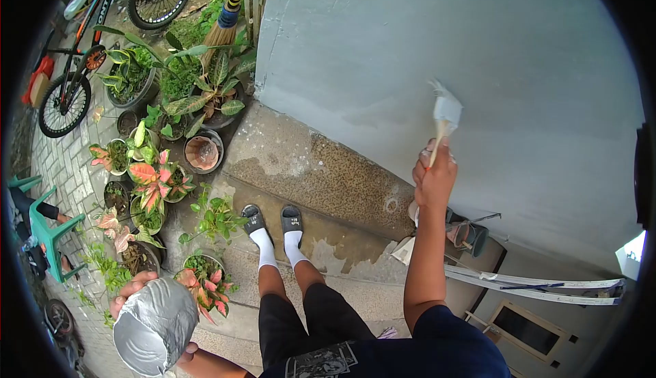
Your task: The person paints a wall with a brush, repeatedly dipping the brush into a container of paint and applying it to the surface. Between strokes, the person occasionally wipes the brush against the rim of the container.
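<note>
Brushwork seems the step: right grip clasps the paintbrush before the wall, left grip holds the container; steady strokes likely needed next

Potted plants stand near a bicycle, a broom and a green chair.

Right arm: extended forward, wrist nearly in line with the forearm. Right hand: raised, fingers curled into a closed grip. Left forearm: low, directed outward to the left, only partly visible. Left hand: partly hidden, fingers bent in a wide grasp. Feet: side by side, slightly apart.
</note>
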Action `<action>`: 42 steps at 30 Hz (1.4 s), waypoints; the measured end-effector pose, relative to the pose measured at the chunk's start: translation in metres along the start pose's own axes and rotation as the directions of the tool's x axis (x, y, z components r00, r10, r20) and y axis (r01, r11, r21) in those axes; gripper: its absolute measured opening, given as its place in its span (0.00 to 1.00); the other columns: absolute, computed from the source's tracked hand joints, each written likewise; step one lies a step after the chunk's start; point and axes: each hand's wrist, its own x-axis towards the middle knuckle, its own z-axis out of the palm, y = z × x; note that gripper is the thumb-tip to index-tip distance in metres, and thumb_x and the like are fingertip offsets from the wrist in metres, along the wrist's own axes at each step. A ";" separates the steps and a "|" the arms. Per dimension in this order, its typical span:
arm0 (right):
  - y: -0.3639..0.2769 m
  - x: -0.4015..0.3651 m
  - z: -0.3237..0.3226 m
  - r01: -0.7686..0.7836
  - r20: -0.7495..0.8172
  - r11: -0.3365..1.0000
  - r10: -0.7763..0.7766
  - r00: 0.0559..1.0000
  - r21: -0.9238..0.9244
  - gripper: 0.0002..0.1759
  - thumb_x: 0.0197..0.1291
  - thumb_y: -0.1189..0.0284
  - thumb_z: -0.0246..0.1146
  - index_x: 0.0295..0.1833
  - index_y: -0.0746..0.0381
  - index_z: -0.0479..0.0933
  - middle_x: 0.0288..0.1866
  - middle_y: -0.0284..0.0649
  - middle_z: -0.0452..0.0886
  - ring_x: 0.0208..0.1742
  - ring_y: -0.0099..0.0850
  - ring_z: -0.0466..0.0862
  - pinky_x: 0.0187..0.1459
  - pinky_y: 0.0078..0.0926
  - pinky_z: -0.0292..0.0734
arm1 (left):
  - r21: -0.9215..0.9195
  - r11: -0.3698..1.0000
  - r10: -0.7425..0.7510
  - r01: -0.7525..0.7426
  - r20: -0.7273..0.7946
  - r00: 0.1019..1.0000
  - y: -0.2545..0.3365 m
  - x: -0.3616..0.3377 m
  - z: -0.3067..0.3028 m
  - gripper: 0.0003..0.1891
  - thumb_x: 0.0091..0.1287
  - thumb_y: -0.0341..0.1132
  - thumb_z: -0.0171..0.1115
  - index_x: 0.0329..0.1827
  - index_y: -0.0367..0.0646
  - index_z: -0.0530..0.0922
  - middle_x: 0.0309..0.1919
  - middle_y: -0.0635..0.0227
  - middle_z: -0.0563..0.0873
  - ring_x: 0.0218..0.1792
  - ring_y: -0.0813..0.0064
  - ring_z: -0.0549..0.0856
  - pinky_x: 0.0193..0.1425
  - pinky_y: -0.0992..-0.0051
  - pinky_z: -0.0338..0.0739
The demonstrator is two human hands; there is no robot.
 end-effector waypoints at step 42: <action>0.256 0.105 0.028 0.153 -0.151 0.977 -0.176 0.973 -0.149 0.21 0.75 0.56 0.43 0.35 0.61 0.65 0.21 0.33 0.66 0.15 0.24 0.64 0.16 0.24 0.61 | 0.192 0.970 -0.021 0.147 -0.540 0.842 -0.065 -0.001 -0.012 0.38 0.56 0.28 0.71 0.67 0.32 0.60 0.65 0.53 0.69 0.63 0.59 0.72 0.70 0.58 0.63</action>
